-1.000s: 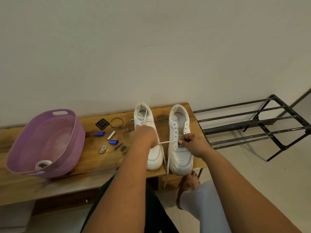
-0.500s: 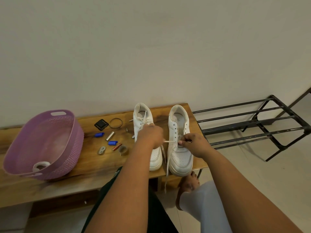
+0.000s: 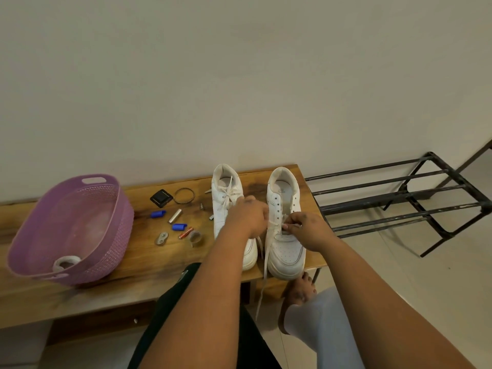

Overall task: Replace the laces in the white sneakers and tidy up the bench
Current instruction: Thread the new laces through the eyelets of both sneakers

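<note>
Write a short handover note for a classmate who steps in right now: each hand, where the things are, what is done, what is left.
Left hand: grips the white lace, whose free end hangs off the bench.
Right hand: pinches the lace at the right sneaker, low on its eyelets.
Left sneaker: laced and tied.
Right sneaker: only the lowest eyelets threaded; upper ones empty.
Left to do: finish lacing, tie, then clear the small clutter, such as the blue caps, into the purple basket.
</note>
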